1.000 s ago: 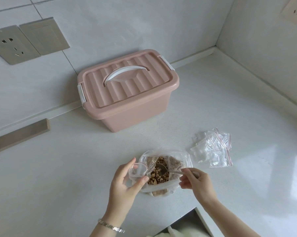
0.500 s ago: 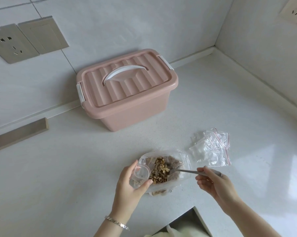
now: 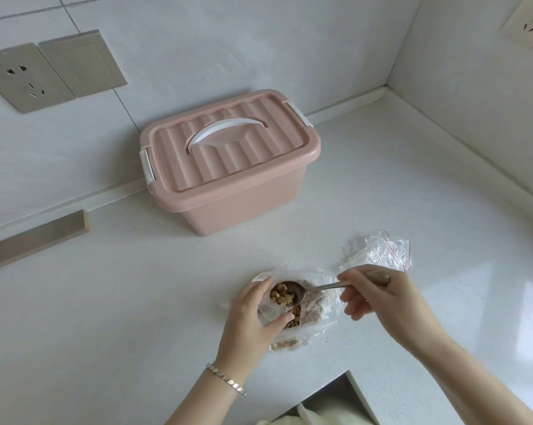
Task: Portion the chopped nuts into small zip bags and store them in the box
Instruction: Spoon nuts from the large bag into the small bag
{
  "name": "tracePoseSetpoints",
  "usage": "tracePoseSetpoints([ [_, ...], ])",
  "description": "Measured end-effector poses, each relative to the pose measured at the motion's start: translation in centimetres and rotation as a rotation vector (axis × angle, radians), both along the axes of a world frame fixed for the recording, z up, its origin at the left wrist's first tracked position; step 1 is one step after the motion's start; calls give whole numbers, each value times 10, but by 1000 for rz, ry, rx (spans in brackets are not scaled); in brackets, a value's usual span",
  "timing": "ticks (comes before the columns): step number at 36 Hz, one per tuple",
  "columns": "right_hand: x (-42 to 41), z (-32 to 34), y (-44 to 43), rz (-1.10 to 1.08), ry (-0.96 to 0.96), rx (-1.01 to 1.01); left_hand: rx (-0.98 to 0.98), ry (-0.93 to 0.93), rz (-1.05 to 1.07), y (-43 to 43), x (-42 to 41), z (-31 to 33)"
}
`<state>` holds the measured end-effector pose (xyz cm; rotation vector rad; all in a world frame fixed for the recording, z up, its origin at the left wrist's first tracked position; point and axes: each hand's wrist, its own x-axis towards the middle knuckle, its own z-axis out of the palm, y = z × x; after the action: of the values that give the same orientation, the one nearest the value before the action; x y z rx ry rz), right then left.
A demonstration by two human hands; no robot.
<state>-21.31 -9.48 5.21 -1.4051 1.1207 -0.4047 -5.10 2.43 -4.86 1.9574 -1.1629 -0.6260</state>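
My left hand [image 3: 253, 317] holds a small clear zip bag [image 3: 266, 312] with its mouth open, thumb and fingers curled round it. My right hand [image 3: 381, 299] pinches the handle of a metal spoon [image 3: 292, 292]; its bowl, loaded with chopped nuts, hovers right at the small bag's mouth. Under both lies a larger clear bag of chopped nuts [image 3: 314, 314] on the white counter. The pink storage box [image 3: 228, 161] with a white handle stands behind, lid shut and latched.
A pile of empty small zip bags with red seals [image 3: 378, 251] lies to the right of the nut bag. Wall sockets [image 3: 22, 76] are at upper left, and the counter's cut-out edge [image 3: 348, 391] is near my arms.
The spoon came up out of the big bag loaded with nuts and moved left to the small bag's mouth. My left hand tilted the small bag toward it.
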Motion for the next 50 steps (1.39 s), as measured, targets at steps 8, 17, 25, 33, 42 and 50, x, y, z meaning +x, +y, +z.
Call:
tracePoseSetpoints([
  [8,0,6,23,292,51,-607,-38,33,76,2,-3,-3],
  [17,-14,-33,8,-2,151,-238,-160,67,244,20,7,5],
  [25,7,-72,20,138,308,-225,-198,42,274,28,15,16],
  [33,12,-94,20,4,230,71,-204,65,280,32,20,16],
  [42,3,-111,27,-327,-42,595,-206,62,265,33,20,16],
  [50,-27,-107,12,-354,-126,649,-202,61,250,31,21,18],
])
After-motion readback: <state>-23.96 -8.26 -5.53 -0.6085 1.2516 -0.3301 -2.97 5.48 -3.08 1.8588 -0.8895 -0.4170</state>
